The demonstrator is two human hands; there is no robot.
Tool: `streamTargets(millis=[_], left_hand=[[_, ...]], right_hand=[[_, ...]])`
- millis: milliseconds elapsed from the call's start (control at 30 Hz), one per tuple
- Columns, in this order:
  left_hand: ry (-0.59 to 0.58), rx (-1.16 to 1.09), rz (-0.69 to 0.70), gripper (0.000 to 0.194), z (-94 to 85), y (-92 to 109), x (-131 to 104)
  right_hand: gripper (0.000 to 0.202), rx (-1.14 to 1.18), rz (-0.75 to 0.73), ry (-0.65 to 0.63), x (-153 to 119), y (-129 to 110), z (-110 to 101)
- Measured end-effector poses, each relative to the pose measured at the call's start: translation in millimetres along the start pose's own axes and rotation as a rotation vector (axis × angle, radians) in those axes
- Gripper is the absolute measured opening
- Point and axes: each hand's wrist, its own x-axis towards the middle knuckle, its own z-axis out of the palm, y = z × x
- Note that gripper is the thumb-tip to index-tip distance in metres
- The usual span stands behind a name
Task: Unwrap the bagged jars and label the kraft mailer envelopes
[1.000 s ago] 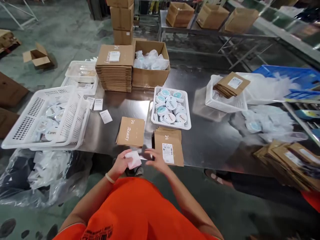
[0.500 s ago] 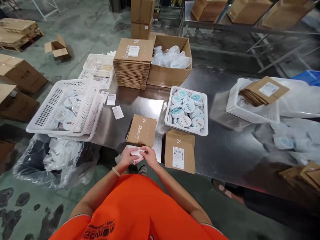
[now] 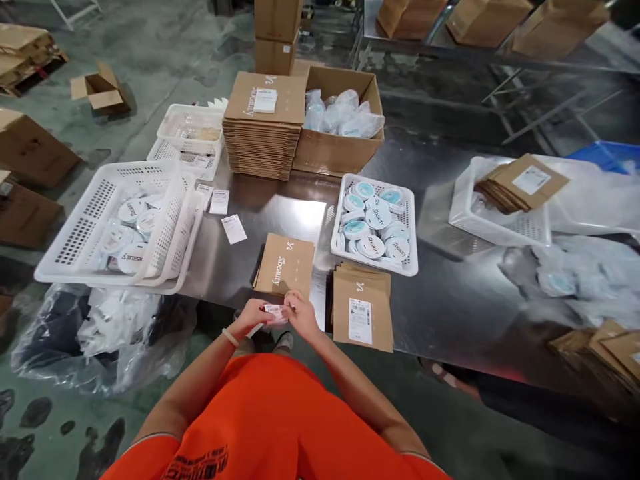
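My left hand (image 3: 253, 315) is closed on a small white printed label (image 3: 275, 311) with pinkish parts, held in front of the table edge. The fingers of my right hand (image 3: 303, 316) are pinched at the label's right end; their tips partly hide it. Just beyond my hands lies a short stack of flat brown cardboard mailers (image 3: 287, 261) with white lettering. To the right of my right hand, more mailers (image 3: 344, 313) overhang the table edge, the top one bearing a white shipping label (image 3: 360, 321).
A white basket (image 3: 415, 257) holds round white and teal packs. Nested baskets (image 3: 55, 267) stand left, above a bag of white paper scraps (image 3: 113, 320). Behind are a tall mailer stack (image 3: 260, 150) and an open carton (image 3: 335, 152). Loose slips (image 3: 234, 229) lie on the metal table (image 3: 300, 212).
My hands have moved slightly down and toward me, off the mailer stack's near edge. The label has turned so its printed face shows. The whole view has shifted slightly.
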Motion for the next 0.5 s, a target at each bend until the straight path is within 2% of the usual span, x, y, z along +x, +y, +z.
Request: streamTargets(millis=[133, 200, 300, 400, 467, 500], left_hand=[[-0.157, -0.181, -0.098, 0.055, 5.2, -20.3, -0.6], [-0.147, -0.251, -0.136, 0.061, 10.2, -28.7, 0.5], [-0.066, -0.231, -0.171, 0.060, 16.8, -36.4, 6.1], [-0.061, -0.189, -0.170, 0.056, 14.4, -42.0, 9.8], [-0.083, -0.149, -0.175, 0.053, 3.7, -47.4, 5.5], [-0.083, -0.095, -0.165, 0.049, -4.3, -50.7, 0.8]], right_hand=[[0.013, -0.085, 0.058, 0.112, 56.6, 3.3, -22.1], [0.016, -0.145, 0.140, 0.156, 90.1, 7.9, -29.8], [0.016, -0.252, 0.246, 0.142, 128.8, 16.0, -31.5], [0.009, -0.330, 0.312, 0.119, 147.9, 22.5, -26.7], [0.004, -0.348, 0.349, 0.124, 151.4, 23.7, -23.7], [0.011, -0.365, 0.373, 0.148, 150.9, 23.1, -21.9]])
